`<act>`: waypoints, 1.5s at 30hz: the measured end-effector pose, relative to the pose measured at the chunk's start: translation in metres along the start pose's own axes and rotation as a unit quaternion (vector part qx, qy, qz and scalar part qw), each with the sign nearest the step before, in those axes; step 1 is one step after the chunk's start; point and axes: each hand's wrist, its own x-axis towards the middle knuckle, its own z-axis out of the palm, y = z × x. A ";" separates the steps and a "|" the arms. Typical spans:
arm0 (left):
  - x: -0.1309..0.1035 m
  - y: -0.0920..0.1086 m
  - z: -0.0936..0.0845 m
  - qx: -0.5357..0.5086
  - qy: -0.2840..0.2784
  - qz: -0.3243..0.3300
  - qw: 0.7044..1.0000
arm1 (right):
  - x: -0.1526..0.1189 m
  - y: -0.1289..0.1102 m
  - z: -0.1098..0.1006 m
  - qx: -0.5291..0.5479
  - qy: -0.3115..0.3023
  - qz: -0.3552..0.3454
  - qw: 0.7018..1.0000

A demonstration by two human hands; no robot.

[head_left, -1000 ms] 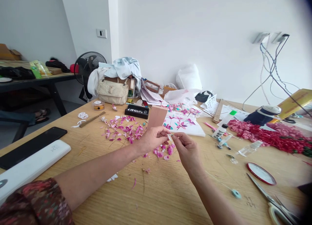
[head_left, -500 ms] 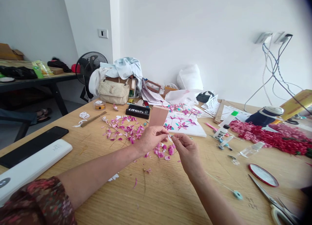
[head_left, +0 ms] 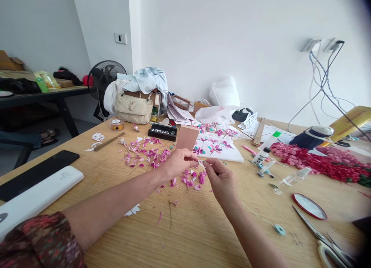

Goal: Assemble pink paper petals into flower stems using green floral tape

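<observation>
Out over the table, my left hand (head_left: 182, 163) and my right hand (head_left: 222, 179) meet with fingertips pinched. Between them is a small white petal-shaped piece (head_left: 201, 163), gripped from both sides. Its far ends are hidden by the fingers. A pale thread runs from beneath my right forearm to a small teal spool (head_left: 279, 229). Loose pink petals (head_left: 146, 154) with thin stems lie left of my hands, and more pink petals (head_left: 191, 178) lie just under them. Behind my left hand stands a flat wooden block (head_left: 187, 138).
White sheets with pink flowers (head_left: 216, 148) lie beyond the hands. On the right are scissors (head_left: 321, 237), a red-rimmed lid (head_left: 309, 206), small bottles (head_left: 261, 156) and red flower strands (head_left: 324, 165). A phone (head_left: 40, 171) and a white device (head_left: 43, 198) lie left. A black tray (head_left: 162, 132) sits behind the petals.
The camera view has shifted slightly. Both hands stay pinched together at nearly the same spot, and the white piece between them now lies flatter.
</observation>
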 end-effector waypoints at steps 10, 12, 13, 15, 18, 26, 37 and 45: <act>-0.002 -0.003 -0.003 -0.137 -0.129 -0.061 0.980 | 0.000 -0.004 -0.002 -0.048 0.013 -0.029 0.998; -0.001 -0.004 -0.002 -0.123 -0.138 -0.056 0.981 | -0.001 -0.004 -0.002 -0.043 0.012 -0.028 0.999; -0.001 -0.004 -0.002 -0.116 -0.135 -0.057 0.982 | -0.001 -0.004 -0.002 -0.040 0.010 -0.028 0.999; 0.000 -0.005 -0.002 -0.107 -0.120 -0.061 0.985 | -0.001 -0.003 -0.002 -0.033 -0.001 -0.028 0.999; 0.001 -0.006 -0.003 -0.117 -0.111 -0.066 0.985 | 0.000 -0.002 -0.001 -0.024 -0.017 -0.033 0.999; -0.001 -0.001 -0.003 -0.152 -0.110 -0.068 0.980 | 0.000 -0.002 -0.002 -0.036 0.000 -0.028 0.999; -0.005 0.002 0.002 -0.171 -0.092 -0.042 0.980 | -0.001 0.000 0.001 -0.011 0.006 -0.016 1.000; -0.005 -0.007 0.011 -0.211 -0.052 -0.054 0.975 | -0.001 0.001 0.004 0.036 0.002 0.004 0.999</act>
